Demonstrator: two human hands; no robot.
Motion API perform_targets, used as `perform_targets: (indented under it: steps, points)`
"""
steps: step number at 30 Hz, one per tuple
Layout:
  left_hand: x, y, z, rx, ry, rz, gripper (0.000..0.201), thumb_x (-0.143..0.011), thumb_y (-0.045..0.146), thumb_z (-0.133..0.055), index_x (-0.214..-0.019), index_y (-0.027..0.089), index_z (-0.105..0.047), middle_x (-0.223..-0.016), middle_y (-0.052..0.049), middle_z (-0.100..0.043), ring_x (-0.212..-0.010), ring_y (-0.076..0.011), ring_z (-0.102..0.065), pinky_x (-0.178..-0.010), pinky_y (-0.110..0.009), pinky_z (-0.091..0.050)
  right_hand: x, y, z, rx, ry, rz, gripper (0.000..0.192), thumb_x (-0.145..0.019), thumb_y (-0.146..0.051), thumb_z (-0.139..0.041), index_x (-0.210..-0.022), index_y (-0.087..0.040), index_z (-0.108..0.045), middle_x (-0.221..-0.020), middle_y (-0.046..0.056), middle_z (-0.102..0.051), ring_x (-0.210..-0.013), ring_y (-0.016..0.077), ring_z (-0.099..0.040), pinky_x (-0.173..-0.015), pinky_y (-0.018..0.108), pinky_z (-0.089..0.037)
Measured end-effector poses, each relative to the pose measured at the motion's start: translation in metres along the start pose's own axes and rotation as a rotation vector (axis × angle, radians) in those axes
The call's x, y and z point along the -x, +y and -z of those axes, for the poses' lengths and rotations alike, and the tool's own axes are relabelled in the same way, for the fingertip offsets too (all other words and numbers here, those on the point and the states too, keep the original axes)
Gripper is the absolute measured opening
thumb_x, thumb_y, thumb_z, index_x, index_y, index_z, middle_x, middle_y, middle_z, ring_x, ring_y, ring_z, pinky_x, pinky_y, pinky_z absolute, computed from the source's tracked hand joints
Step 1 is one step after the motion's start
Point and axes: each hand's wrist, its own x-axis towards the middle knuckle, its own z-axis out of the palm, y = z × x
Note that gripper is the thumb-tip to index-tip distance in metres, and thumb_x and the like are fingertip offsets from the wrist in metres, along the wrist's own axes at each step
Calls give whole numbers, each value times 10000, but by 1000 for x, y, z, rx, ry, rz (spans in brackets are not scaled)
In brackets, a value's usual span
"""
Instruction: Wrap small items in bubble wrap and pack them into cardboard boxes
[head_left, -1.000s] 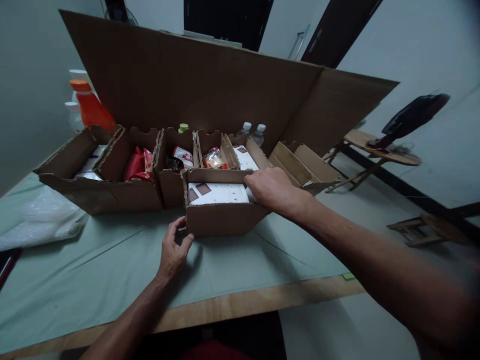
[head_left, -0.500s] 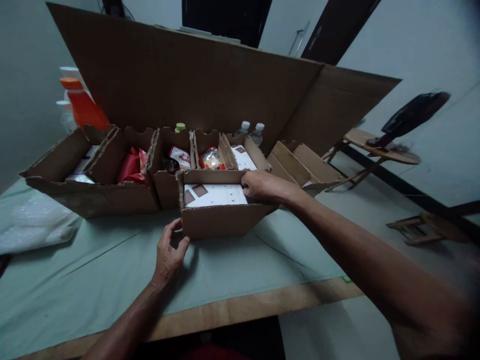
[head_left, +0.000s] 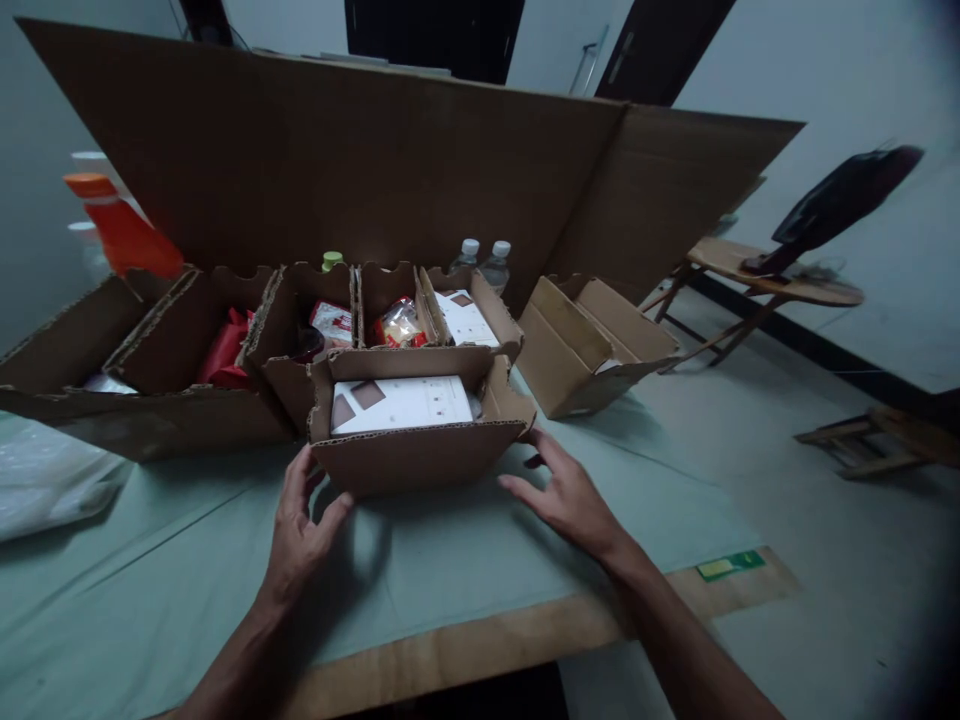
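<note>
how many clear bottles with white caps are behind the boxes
2, side by side behind the boxes, against the big cardboard sheet: one bottle on the left, another just right of it. More may be hidden behind the boxes.

Orange bottle behind cardboard

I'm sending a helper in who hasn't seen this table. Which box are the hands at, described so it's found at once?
Start at the tall cardboard sheet standing across the table; a row of open boxes sits before it. The small cardboard box stands alone in front, between the left hand and right hand, holding a flat white packet with brown squares.
</note>
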Motion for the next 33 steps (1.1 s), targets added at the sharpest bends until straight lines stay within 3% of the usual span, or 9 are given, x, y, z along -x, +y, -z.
perform_targets:
  steps: [4, 8, 13, 17, 19, 22, 26, 30, 33]
  points:
    - [-9, 16, -16, 40, -84, 86, 620, -764, 405, -693, -1328, 207, -527, -1278, -107, -636, -1184, -292, -618, -1043, -463, -486, -19, -3, -28, -144, -114, -88, 388, -822, -338, -683, -1173, -177, -643, -1152, 119, -720, -1031, 275, -682, -893, 415, -562]
    - [8, 16, -24, 26, -77, 111, 596, -739, 427, -712, -1262, 178, -572, -1205, -116, -675, -1152, -304, -633, -1032, -467, -490, 10, -13, -34, -79, -6, -117, 321, -854, -296, -597, -1149, -181, -652, -1168, 127, -714, -1115, 303, -661, -967, 451, -535]
    - [73, 7, 26, -21, -30, 240, 622, -697, 479, -771, -1235, 211, -614, -1122, -102, -718, -1167, -340, -637, -1031, -471, -508, 72, -40, -52, -26, 38, -17, 454, -875, -234, -556, -1328, -244, -585, -1326, 110, -657, -1246, 313, -609, -1037, 471, -515]
    - [80, 28, 66, -94, 181, 263, 585, -703, 476, -770, -1210, 230, -613, -1061, -69, -717, -1112, -327, -657, -972, -455, -546, 53, -76, -71, -124, -52, 89, 502, -866, -241, -572, -1365, -203, -540, -1365, 143, -628, -1271, 314, -575, -1057, 492, -494]
    - [61, 44, 61, -108, 240, 190, 583, -680, 457, -779, -1177, 207, -604, -1060, -74, -706, -1053, -307, -666, -935, -433, -554, 30, -80, -68, -173, -51, 70, 456, -858, -288, -587, -1300, -175, -574, -1290, 155, -665, -1200, 315, -611, -1020, 497, -509]
    - [34, 61, 27, -68, 109, 90, 553, -684, 449, -762, -1134, 168, -606, -1071, -97, -699, -995, -283, -670, -918, -423, -542, 19, -65, -47, -163, 47, -46, 383, -856, -377, -602, -1174, -164, -627, -1140, 143, -716, -1067, 316, -665, -955, 492, -535]
    - [48, 61, -12, -64, -68, 12, 505, -744, 424, -721, -1174, 178, -626, -1127, -111, -696, -1106, -303, -645, -994, -447, -515, 70, -36, -21, -29, 170, -182, 341, -869, -450, -599, -1113, -224, -674, -1051, 120, -743, -1111, 371, -663, -950, 523, -539]
    - [92, 40, 1, -96, -55, 167, 478, -738, 476, -706, -1108, 176, -666, -1043, -123, -733, -1035, -331, -681, -922, -467, -555, 128, -30, -34, -24, 88, -191, 309, -907, -396, -572, -1157, -266, -698, -1114, 105, -746, -1132, 353, -677, -996, 525, -540]
    - [105, 29, 26, -97, -9, 258, 532, -685, 545, -727, -1082, 193, -685, -960, -115, -751, -1017, -344, -692, -915, -469, -568, 135, -26, -39, -114, 2, -139, 466, -878, -355, -632, -1340, -292, -623, -1315, 96, -680, -1237, 345, -632, -1041, 531, -529]
